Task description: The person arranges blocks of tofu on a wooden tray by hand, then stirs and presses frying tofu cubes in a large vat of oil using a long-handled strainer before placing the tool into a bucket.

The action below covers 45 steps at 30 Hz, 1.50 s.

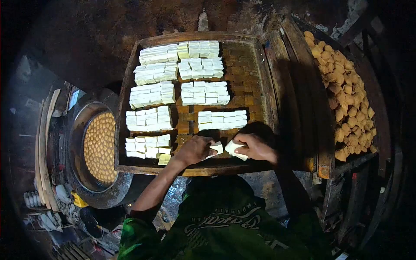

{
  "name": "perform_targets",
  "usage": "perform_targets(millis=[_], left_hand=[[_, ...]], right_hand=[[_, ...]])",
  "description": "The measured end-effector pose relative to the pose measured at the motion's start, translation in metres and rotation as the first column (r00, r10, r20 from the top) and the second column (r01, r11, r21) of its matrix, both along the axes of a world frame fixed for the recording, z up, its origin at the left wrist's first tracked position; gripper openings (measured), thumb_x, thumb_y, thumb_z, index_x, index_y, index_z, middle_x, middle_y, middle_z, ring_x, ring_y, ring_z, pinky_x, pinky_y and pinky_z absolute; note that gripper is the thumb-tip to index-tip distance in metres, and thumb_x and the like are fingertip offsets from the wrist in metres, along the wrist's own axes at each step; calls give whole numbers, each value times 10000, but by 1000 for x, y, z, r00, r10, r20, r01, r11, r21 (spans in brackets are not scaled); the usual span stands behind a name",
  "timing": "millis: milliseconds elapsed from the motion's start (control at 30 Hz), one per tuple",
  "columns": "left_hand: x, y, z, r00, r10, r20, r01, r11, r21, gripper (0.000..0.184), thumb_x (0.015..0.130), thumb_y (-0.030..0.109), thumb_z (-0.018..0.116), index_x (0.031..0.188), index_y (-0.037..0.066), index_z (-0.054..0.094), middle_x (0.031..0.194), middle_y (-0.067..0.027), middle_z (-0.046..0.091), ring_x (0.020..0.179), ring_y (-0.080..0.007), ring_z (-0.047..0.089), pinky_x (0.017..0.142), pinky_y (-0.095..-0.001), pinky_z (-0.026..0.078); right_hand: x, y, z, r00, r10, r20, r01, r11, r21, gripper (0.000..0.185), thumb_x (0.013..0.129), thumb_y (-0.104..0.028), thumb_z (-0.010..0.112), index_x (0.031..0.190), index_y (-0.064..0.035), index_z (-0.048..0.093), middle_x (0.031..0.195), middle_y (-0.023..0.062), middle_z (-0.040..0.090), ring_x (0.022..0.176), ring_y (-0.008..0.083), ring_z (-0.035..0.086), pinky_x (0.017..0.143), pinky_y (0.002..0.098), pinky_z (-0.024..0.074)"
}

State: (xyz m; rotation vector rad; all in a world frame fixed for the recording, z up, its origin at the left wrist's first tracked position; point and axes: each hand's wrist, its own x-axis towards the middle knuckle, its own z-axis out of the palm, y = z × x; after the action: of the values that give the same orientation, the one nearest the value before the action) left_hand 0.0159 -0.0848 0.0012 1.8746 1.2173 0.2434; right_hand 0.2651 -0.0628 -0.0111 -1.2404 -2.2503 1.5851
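Observation:
Over the front part of a wooden-framed woven tray, both hands hold white blocks. My left hand [197, 150] is closed on a small white piece [216, 149], its fingers wrapped round it. Just to its right, my right hand [253, 148] grips another white piece [234, 147] between thumb and fingers. A narrow gap parts the two pieces. Behind the hands lies a group of white blocks [222, 120] in rows. More groups of white blocks [149, 118] fill the left side of the tray [242, 73], with a few yellowish blocks among them.
On the left, a round pan [79, 145] holds many golden pieces [100, 147] in liquid. To the right, a second wooden tray [326, 151] carries a heap of browned pieces [346, 95]. Wooden planks [44, 151] stand at the far left.

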Motion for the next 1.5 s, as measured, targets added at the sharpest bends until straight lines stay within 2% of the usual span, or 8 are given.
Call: perform_targets(millis=[433,733,867,900,967,1067,1200,1500], left_hand=[[-5,-35,-25,499,757,421,-463,644,-609,349,857,212,587,1089,-26,479,935,-93,579,812,-166,589,631,-308,533],[4,-44,-12,-11,948,318,-45,318,-947,314,861,138,537,1152,69,443,1175,-103,453,1111,-222,436,853,-440,425],[-20,-54,48,219,951,220,-398,293,-869,432,828,113,594,1211,105,395,1185,-95,442,1147,-213,408,862,-419,403],[-26,-54,39,425,795,433,-531,607,-591,429,824,118,604,1204,110,406,1152,-86,469,1101,-211,451,832,-386,423],[-22,-46,50,773,549,317,-528,834,-159,400,790,74,627,1158,103,470,1017,-104,578,903,-228,591,724,-296,483],[10,-29,39,972,228,60,-231,872,432,335,724,14,636,1041,88,558,886,-153,630,755,-262,636,641,-338,508],[58,-8,17,881,34,-471,173,905,388,247,701,60,610,948,64,616,771,-123,651,708,-257,654,633,-384,519],[89,0,-30,937,94,-336,112,831,545,244,751,104,554,982,23,552,1261,-182,413,826,-279,629,594,-385,528]], right_hand=[[-1,-24,-12,747,-665,-1,537,603,-589,310,866,-191,581,1118,-45,476,1029,89,560,1006,212,541,864,446,457],[6,-49,-37,322,-922,-214,246,300,-922,336,884,-177,537,1191,-93,430,1196,103,475,1138,267,467,875,520,430],[20,-54,13,444,-884,-147,665,436,-607,328,857,-160,577,1154,-74,468,1075,97,477,1025,240,506,773,409,499],[23,-50,11,502,-840,-207,728,540,-423,308,853,-161,575,1132,-65,485,1041,84,489,968,224,528,712,378,495],[25,-33,-3,832,-484,-272,554,690,465,266,847,-179,556,1073,-45,523,951,107,553,802,231,585,565,329,456],[14,-15,-8,879,-476,11,426,798,426,282,845,-199,552,1081,-46,525,950,172,581,792,314,584,632,369,460],[7,-9,-37,846,-522,110,415,773,480,292,832,-188,572,1077,-33,540,1043,220,560,968,395,518,850,443,399],[15,-12,-7,936,-338,95,285,890,357,380,771,-111,624,1112,-8,489,1055,201,548,1018,378,504,845,424,411]])
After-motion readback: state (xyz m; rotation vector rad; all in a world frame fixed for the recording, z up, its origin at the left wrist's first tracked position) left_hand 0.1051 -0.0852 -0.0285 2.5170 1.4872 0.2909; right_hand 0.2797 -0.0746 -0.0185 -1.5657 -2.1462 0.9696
